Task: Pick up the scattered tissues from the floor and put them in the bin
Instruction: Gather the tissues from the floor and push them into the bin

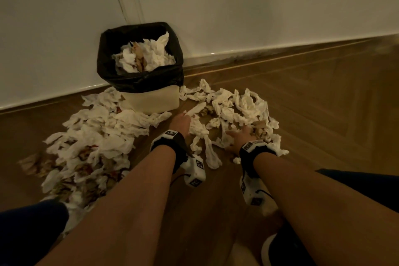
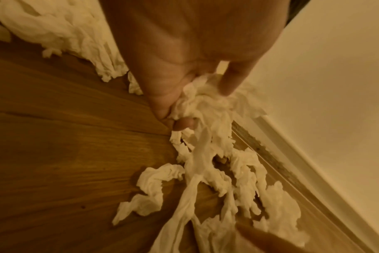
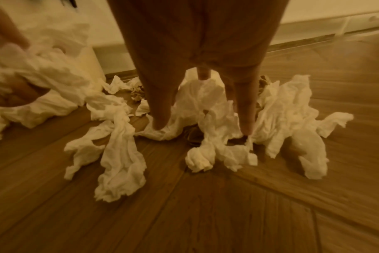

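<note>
The bin (image 1: pixel 151 101) is cream with a black liner and stands in the wall corner, heaped with white tissues. Crumpled white tissues lie on the wood floor in a big pile (image 1: pixel 97 136) left of the bin and a smaller pile (image 1: pixel 241 108) to its right. My left hand (image 1: pixel 183 119) is low in front of the bin; in the left wrist view the left hand (image 2: pixel 195 104) grips a wad of tissue (image 2: pixel 208 109) with a strand trailing to the floor. My right hand (image 1: pixel 239 136) lies spread on the right pile, and the right hand (image 3: pixel 203 123) has straight fingers (image 3: pixel 247 119) pressing into the tissues (image 3: pixel 206 106).
White walls and a skirting board (image 1: pixel 280 54) run close behind the bin. Some brown paper scraps (image 1: pixel 261 131) are mixed into the piles. My knees in dark shorts (image 1: pixel 28 229) frame the bottom corners. Bare wood floor (image 1: pixel 323 114) stretches to the right.
</note>
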The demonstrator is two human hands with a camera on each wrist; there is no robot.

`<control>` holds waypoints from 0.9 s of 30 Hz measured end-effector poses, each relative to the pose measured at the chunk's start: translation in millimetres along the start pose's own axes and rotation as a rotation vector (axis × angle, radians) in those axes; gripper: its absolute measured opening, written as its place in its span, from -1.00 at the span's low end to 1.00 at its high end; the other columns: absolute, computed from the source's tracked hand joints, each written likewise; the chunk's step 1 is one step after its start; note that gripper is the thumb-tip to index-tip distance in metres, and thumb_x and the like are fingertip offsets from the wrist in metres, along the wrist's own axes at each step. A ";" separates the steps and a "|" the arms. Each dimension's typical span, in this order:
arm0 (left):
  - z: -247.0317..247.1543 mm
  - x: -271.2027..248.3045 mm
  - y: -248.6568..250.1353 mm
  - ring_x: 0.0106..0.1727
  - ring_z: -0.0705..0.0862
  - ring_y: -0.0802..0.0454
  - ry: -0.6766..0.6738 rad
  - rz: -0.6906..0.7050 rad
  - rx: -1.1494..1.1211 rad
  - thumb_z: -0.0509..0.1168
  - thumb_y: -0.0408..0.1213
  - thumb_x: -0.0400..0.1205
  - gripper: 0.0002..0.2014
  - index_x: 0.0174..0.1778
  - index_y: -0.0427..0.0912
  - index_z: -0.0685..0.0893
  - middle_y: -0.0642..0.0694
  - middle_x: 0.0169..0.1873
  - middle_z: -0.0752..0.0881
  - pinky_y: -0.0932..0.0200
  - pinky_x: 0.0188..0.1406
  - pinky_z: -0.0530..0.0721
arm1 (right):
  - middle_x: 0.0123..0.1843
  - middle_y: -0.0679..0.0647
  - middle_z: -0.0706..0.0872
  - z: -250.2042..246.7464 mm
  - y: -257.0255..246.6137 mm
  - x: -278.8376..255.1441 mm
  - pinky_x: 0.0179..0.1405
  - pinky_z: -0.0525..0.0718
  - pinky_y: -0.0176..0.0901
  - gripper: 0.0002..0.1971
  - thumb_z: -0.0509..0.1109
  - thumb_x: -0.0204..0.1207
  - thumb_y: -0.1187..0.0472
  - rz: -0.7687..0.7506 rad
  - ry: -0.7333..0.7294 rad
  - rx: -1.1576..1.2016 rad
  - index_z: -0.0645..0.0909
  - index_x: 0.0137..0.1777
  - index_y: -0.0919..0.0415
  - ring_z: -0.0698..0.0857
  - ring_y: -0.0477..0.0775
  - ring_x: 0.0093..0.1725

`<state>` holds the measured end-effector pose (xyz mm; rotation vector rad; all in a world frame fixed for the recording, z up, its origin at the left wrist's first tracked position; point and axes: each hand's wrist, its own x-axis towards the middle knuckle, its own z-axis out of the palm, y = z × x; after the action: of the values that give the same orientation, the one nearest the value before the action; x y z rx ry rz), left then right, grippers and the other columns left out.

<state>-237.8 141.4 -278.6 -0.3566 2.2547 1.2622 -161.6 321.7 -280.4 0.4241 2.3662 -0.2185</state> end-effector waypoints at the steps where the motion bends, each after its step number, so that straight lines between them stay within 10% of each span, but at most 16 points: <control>1: 0.0 0.0 0.8 0.45 0.43 -0.26 -0.036 -0.003 -0.059 0.10 -0.19 0.72 -0.58 0.45 -0.33 0.44 -0.30 0.47 0.44 -0.04 0.41 0.40 | 0.65 0.16 -0.06 0.3 -0.7 0.4 0.49 0.39 0.20 -0.42 0.32 0.57 -0.06 0.011 -0.016 0.002 0.23 0.57 -0.19 0.20 0.43 0.57; 5: 1.9 0.9 0.8 0.39 0.49 -0.21 0.017 -0.005 -0.111 0.06 0.22 0.64 -0.37 0.44 -0.19 0.50 -0.21 0.42 0.51 0.06 0.23 0.44 | 0.57 0.23 0.25 -1.5 -8.2 1.9 0.48 0.41 0.04 -0.59 0.21 0.66 0.12 -0.041 0.051 0.006 0.44 0.48 0.17 0.35 0.27 0.51; 11: -0.2 5.3 -3.7 0.48 0.43 -0.14 -0.001 0.087 -0.029 0.22 -0.20 0.67 -0.56 0.49 -0.14 0.44 -0.14 0.50 0.43 0.14 0.37 0.39 | 0.34 0.21 0.62 -10.3 -4.8 9.5 0.25 0.60 -0.06 -0.71 0.22 0.63 0.30 0.002 0.175 0.316 0.66 0.27 0.27 0.61 0.21 0.28; 16: -0.9 13.2 -9.0 0.44 0.48 -0.12 -0.057 0.097 -0.098 0.12 -0.45 0.64 -0.62 0.31 -0.09 0.65 -0.15 0.45 0.51 0.30 0.36 0.39 | 0.11 0.13 0.57 -16.0 2.9 13.2 -0.45 0.53 -0.19 -0.59 0.02 0.61 0.43 0.060 0.259 0.785 0.61 0.20 0.05 0.56 0.05 -0.26; 23: 3.1 14.7 -13.2 0.17 0.63 -0.29 -0.023 -0.062 -0.353 0.03 -0.38 0.71 -0.59 -0.31 0.07 0.67 -0.21 0.30 0.61 -0.21 0.04 0.71 | 0.40 0.25 0.54 -15.9 9.5 2.8 -0.23 0.68 -0.10 -0.48 0.31 0.57 0.06 0.244 0.088 1.455 0.39 0.47 0.26 0.64 0.05 -0.15; 27: 4.4 13.2 -14.1 0.16 0.64 -0.25 -0.012 -0.055 -0.345 0.01 -0.41 0.69 -0.62 -0.20 0.02 0.68 -0.24 0.30 0.62 -0.13 0.14 0.68 | -0.09 0.14 0.68 -22.7 3.0 -5.4 -0.13 0.73 -0.02 -0.40 0.48 0.44 -0.04 0.244 -0.112 1.501 0.45 0.42 0.18 0.67 0.10 -0.15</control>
<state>-240.8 138.0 -297.9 -0.5304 1.9986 1.6195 -170.9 329.3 -260.2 1.2775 1.5889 -1.8234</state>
